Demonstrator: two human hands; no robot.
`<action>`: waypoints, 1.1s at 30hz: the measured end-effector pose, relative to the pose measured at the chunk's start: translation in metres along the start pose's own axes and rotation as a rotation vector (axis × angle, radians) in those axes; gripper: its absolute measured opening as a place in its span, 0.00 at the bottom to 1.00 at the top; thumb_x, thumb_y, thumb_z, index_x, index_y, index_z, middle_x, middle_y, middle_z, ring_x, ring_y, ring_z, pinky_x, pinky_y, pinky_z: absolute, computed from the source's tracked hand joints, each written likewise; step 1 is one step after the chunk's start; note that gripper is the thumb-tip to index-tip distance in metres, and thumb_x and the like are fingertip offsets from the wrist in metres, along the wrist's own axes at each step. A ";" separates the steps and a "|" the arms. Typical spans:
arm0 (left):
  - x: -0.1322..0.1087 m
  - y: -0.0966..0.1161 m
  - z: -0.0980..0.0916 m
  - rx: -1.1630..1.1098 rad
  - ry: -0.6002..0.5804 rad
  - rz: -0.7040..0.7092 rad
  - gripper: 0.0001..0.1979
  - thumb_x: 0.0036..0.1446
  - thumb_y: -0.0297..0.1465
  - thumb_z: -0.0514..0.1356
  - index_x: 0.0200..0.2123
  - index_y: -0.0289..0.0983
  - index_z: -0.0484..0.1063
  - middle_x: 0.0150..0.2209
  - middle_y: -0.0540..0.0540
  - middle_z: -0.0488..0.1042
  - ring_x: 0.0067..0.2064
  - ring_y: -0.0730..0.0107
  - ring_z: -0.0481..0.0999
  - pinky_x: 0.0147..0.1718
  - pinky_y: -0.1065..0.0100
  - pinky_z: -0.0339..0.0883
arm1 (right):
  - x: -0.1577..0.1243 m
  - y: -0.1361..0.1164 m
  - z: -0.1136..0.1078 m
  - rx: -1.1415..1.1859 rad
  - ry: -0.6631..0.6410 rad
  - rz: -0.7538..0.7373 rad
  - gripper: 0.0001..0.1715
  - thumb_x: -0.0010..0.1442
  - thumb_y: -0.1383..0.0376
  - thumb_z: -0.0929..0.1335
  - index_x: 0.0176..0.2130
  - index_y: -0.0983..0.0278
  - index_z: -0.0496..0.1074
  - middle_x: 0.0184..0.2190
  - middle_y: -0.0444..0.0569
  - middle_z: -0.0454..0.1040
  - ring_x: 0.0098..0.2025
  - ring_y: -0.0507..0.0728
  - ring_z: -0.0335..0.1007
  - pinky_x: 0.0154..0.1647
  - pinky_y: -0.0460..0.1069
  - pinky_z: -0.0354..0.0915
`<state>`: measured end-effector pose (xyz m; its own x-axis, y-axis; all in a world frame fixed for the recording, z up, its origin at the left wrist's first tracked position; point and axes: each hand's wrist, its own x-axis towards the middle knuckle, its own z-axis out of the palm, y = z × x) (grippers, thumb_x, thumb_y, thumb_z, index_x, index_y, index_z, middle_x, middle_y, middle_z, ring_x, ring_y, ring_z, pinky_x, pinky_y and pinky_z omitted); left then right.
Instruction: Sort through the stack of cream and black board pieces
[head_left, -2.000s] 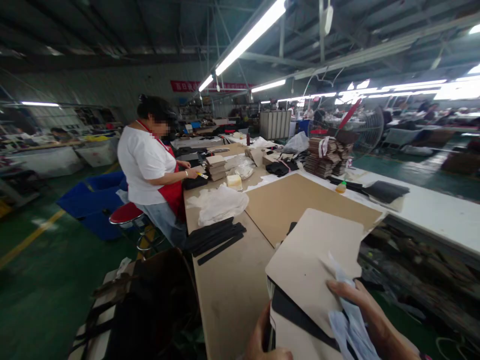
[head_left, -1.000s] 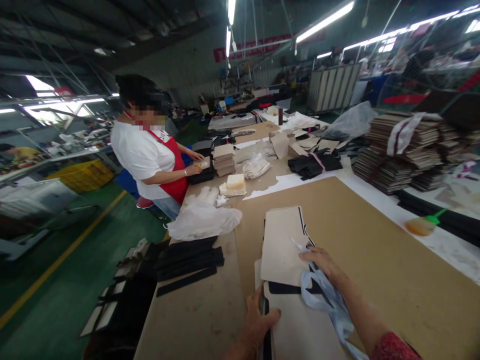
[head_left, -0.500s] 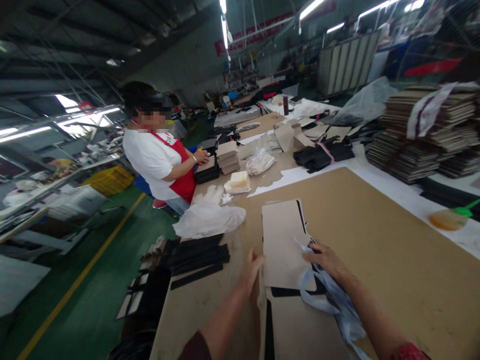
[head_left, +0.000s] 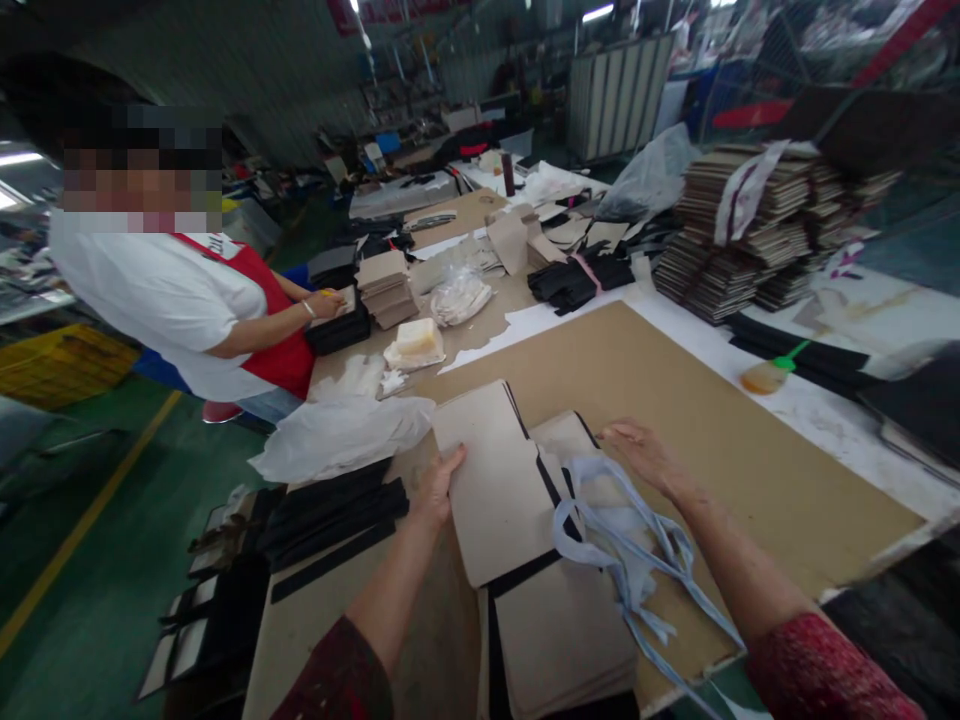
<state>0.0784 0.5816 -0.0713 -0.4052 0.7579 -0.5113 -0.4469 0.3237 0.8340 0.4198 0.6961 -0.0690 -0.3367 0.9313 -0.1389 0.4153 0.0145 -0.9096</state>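
Note:
In the head view, my left hand grips the left edge of a stack of beige boards with black pieces beneath, thumb on top. My right hand is open, fingers stretched out at the far right corner of a second beige stack partly hidden behind the first. Whether its fingertips touch that corner I cannot tell. A loose pale blue strip of cloth lies over the boards and trails towards me. Nearer to me is another stack of beige boards with black edges.
A co-worker in a red apron stands at the left table edge. Black strips and a white plastic bag lie left. Tall tied board stacks and a green-handled brush are on the right. A brown sheet covers the table.
The view has swung right and closer. The upper boards now sit tilted, showing another stack to their right. My right hand has come off the blue cloth strip; my left now holds the boards' edge.

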 end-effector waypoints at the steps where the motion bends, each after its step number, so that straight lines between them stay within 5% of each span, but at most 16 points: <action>1: -0.008 0.003 -0.006 0.007 -0.016 -0.011 0.28 0.44 0.38 0.75 0.48 0.34 0.76 0.33 0.43 0.84 0.30 0.60 0.83 0.34 0.60 0.80 | 0.002 -0.003 -0.014 0.019 0.035 0.013 0.23 0.61 0.48 0.65 0.36 0.62 0.79 0.36 0.52 0.79 0.40 0.59 0.74 0.45 0.54 0.69; 4: -0.030 0.003 -0.020 0.061 -0.070 -0.053 0.29 0.44 0.41 0.75 0.47 0.33 0.77 0.33 0.41 0.84 0.29 0.58 0.82 0.32 0.59 0.79 | 0.007 -0.017 -0.057 0.092 0.188 0.034 0.26 0.64 0.47 0.62 0.41 0.64 0.75 0.25 0.46 0.73 0.22 0.52 0.64 0.24 0.47 0.60; 6: -0.040 -0.006 -0.026 0.121 -0.082 -0.074 0.30 0.42 0.42 0.75 0.46 0.33 0.77 0.35 0.39 0.84 0.29 0.57 0.82 0.31 0.58 0.79 | 0.009 -0.027 -0.080 0.136 0.334 0.022 0.26 0.65 0.47 0.60 0.45 0.64 0.72 0.22 0.42 0.69 0.19 0.49 0.55 0.20 0.46 0.52; 8: -0.042 -0.019 -0.030 0.201 -0.062 -0.076 0.30 0.40 0.42 0.76 0.45 0.33 0.77 0.35 0.38 0.84 0.29 0.57 0.82 0.31 0.59 0.78 | 0.005 -0.030 -0.096 0.107 0.346 0.031 0.25 0.64 0.48 0.62 0.46 0.63 0.72 0.22 0.40 0.66 0.19 0.49 0.52 0.19 0.46 0.49; 11: -0.034 -0.039 -0.035 0.330 0.001 -0.044 0.30 0.38 0.41 0.76 0.43 0.33 0.76 0.35 0.39 0.83 0.30 0.60 0.81 0.29 0.63 0.75 | -0.019 -0.015 -0.096 -0.131 -0.001 0.116 0.28 0.55 0.50 0.71 0.50 0.63 0.75 0.29 0.44 0.73 0.25 0.51 0.64 0.25 0.47 0.60; 14: -0.021 -0.049 -0.041 0.442 0.077 0.025 0.31 0.41 0.44 0.74 0.46 0.34 0.74 0.42 0.38 0.82 0.38 0.59 0.82 0.36 0.63 0.75 | -0.067 0.019 -0.068 -0.358 -0.363 0.158 0.39 0.45 0.55 0.77 0.56 0.62 0.74 0.47 0.52 0.76 0.44 0.60 0.73 0.46 0.53 0.69; 18: -0.018 -0.050 -0.046 0.621 0.156 0.150 0.36 0.44 0.44 0.73 0.56 0.38 0.71 0.54 0.38 0.78 0.53 0.53 0.78 0.54 0.57 0.71 | -0.140 0.062 -0.008 -0.382 -0.491 0.148 0.50 0.40 0.61 0.79 0.62 0.59 0.70 0.61 0.55 0.66 0.57 0.64 0.69 0.61 0.56 0.65; 21: -0.023 -0.050 -0.047 0.744 0.149 0.224 0.36 0.48 0.44 0.71 0.59 0.40 0.69 0.56 0.40 0.76 0.56 0.52 0.76 0.59 0.54 0.67 | -0.172 0.078 0.032 -0.289 -0.382 0.106 0.35 0.48 0.60 0.75 0.56 0.57 0.75 0.61 0.56 0.66 0.55 0.64 0.70 0.59 0.56 0.66; 24: -0.026 -0.056 -0.050 0.855 0.198 0.272 0.37 0.51 0.46 0.68 0.61 0.37 0.67 0.60 0.36 0.72 0.61 0.47 0.73 0.62 0.50 0.65 | -0.176 0.088 0.047 -0.157 -0.209 0.133 0.12 0.51 0.59 0.72 0.38 0.58 0.79 0.50 0.53 0.74 0.48 0.63 0.72 0.54 0.56 0.67; 27: -0.025 -0.063 -0.058 0.917 0.272 0.262 0.41 0.53 0.45 0.65 0.66 0.32 0.60 0.66 0.29 0.64 0.64 0.42 0.70 0.64 0.45 0.63 | -0.163 0.102 0.024 -0.005 -0.017 0.220 0.09 0.52 0.56 0.70 0.30 0.59 0.74 0.32 0.49 0.74 0.37 0.60 0.71 0.42 0.54 0.69; 30: -0.025 -0.067 -0.071 0.930 0.251 0.217 0.41 0.56 0.45 0.62 0.68 0.32 0.56 0.67 0.28 0.64 0.62 0.44 0.72 0.62 0.46 0.66 | -0.146 0.119 -0.023 0.026 0.196 0.321 0.21 0.58 0.48 0.63 0.36 0.61 0.72 0.27 0.47 0.70 0.29 0.56 0.66 0.32 0.51 0.65; 33: -0.029 -0.071 -0.081 0.931 0.177 0.148 0.37 0.60 0.45 0.57 0.67 0.32 0.59 0.66 0.29 0.67 0.61 0.45 0.74 0.61 0.47 0.67 | -0.131 0.134 -0.056 -0.023 0.193 0.385 0.25 0.56 0.45 0.65 0.37 0.63 0.73 0.26 0.46 0.70 0.26 0.56 0.65 0.27 0.50 0.61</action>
<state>0.0570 0.4907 -0.1329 -0.5557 0.7550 -0.3482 0.4001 0.6100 0.6840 0.5667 0.5963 -0.1511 0.0095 0.9213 -0.3886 0.4993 -0.3411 -0.7965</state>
